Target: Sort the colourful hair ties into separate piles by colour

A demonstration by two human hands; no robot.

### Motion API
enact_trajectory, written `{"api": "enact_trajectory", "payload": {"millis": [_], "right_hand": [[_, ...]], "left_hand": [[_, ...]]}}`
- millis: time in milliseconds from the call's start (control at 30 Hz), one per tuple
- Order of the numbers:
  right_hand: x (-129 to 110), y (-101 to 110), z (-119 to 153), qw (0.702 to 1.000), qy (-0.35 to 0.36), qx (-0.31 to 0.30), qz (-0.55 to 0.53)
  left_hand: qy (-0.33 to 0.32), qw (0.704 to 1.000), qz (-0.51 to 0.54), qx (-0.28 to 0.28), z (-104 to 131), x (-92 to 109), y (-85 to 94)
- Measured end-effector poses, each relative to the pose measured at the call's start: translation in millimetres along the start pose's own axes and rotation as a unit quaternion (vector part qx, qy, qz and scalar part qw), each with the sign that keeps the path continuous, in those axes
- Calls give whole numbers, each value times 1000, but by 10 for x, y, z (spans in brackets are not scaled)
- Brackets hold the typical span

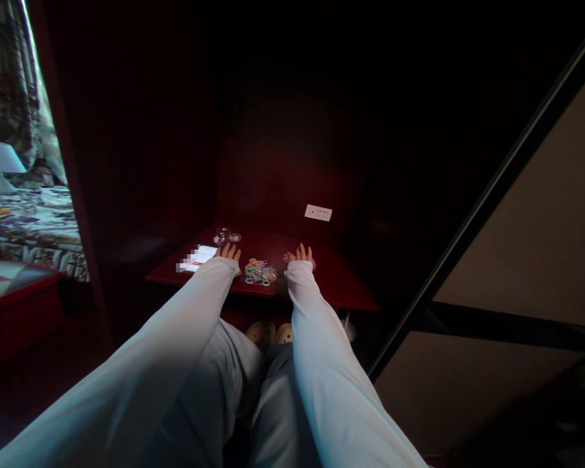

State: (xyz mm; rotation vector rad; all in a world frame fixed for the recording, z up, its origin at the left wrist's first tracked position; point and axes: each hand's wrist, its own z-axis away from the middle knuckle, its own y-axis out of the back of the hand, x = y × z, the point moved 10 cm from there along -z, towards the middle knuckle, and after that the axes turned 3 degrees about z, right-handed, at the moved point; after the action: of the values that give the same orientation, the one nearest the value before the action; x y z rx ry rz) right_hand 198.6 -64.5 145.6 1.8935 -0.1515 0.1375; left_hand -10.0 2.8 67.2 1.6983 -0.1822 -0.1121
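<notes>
On a dark red shelf (268,244) lies a loose pile of small colourful bands (260,272), between my two hands. My left hand (229,251) rests to the left of the pile with its fingers spread, next to a white paper (199,258) whose left end is pixelated. To the right of the pile is my right hand (301,253), fingers apart and pointing away from me. Small pinkish-purple items (286,258) show beside and partly behind my right hand. Neither hand visibly holds anything.
Behind my left hand stands a small clear container (221,234) with another small item beside it. A white socket plate (318,212) is on the back wall. Clogs (262,333) show below the shelf. At far left are a lamp (0,157) and a bed (34,211).
</notes>
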Motion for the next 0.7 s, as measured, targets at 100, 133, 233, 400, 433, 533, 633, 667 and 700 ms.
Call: {"api": "enact_trajectory", "payload": {"millis": [100,133,233,400,433,533,633,667,700], "right_hand": [[-69,-68,-12,999,31,-26,9],[-90,-53,-16,999,38,-19,6],[-120,43,-34,999,36,25,-14],[-127,189,-94,995,-5,98,-29],[-133,196,-107,994,-12,104,-29],[-131,166,-127,994,-33,103,-28],[-66,111,-115,993,-69,90,-24],[-41,96,-111,993,-83,85,-22],[-20,85,-110,992,-96,82,-20]], "left_hand": [[-27,1000,-8,3,-69,184,59],[-44,999,-6,1,-72,248,79],[-103,995,0,5,-32,445,176],[-186,980,1,72,54,805,494],[-190,978,-2,88,58,861,548],[-173,976,-14,128,47,943,650],[-133,979,-7,156,36,900,692],[-119,980,0,161,33,867,701],[-106,981,6,164,31,832,711]]}}
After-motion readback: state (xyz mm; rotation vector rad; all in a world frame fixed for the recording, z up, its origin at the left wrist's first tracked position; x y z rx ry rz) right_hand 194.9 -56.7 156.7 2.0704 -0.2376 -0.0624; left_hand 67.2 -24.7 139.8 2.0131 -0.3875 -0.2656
